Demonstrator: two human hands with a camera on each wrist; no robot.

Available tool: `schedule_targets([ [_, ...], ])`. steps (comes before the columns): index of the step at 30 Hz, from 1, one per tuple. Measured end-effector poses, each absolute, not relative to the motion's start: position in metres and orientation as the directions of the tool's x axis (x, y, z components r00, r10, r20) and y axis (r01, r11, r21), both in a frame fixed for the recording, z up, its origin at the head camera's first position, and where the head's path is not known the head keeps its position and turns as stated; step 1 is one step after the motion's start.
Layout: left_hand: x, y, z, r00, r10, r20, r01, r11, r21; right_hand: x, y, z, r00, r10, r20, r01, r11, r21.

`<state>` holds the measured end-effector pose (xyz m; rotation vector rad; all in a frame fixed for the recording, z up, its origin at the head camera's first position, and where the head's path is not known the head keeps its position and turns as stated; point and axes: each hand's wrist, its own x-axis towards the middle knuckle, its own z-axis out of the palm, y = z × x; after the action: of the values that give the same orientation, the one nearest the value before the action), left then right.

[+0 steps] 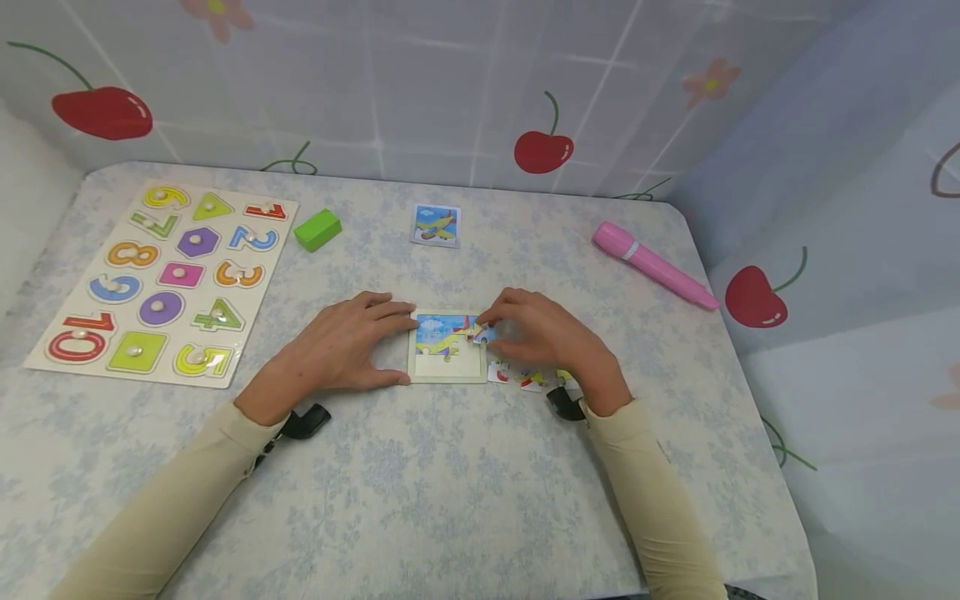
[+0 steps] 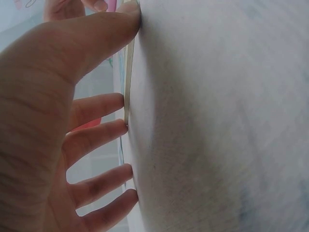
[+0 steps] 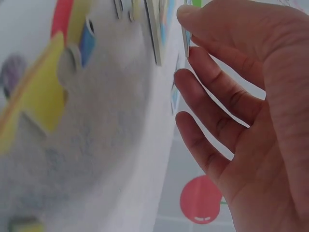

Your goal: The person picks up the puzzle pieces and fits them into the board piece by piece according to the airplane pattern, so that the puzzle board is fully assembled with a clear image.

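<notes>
A small square jigsaw tray [image 1: 471, 368] lies in the middle of the table, its upper part filled with joined airplane pieces [image 1: 435, 332]. My left hand [image 1: 345, 346] steadies the tray's left edge, thumb and fingertips spread along it; the left wrist view shows its fingers [image 2: 96, 145] reaching down to that edge. Over the tray's upper right, my right hand [image 1: 543, 333] pinches a jigsaw piece [image 3: 186, 41] between thumb and index finger. The other fingers of that hand stay loosely bent. Several loose jigsaw pieces [image 1: 531, 381] lie right of the tray, partly under the right hand.
Behind the tray lies an airplane picture card [image 1: 436, 227]. A green block [image 1: 318, 230] sits beside a number-and-shape peg board [image 1: 161, 275] at the left. On the right is a pink pen-shaped object [image 1: 656, 265]. A cherry-print curtain [image 1: 450, 100] hangs behind the table.
</notes>
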<state>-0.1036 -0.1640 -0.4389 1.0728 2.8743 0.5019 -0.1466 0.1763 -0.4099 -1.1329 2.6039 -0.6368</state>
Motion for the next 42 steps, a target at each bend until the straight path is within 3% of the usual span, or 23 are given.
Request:
schedule_targets([
  [13,-0.104,-0.164,-0.439,-0.764,0.641,0.071,0.629,0.715,0.305,-0.142,0.162,-0.419,-0.627,-0.779,-0.022,-0.699,0.575,-0.425],
  [42,-0.105,-0.164,-0.440,-0.766,0.639,0.071,0.626,0.715,0.311,-0.141,0.158,-0.421,-0.606,-0.794,-0.045,-0.711,0.565,-0.419],
])
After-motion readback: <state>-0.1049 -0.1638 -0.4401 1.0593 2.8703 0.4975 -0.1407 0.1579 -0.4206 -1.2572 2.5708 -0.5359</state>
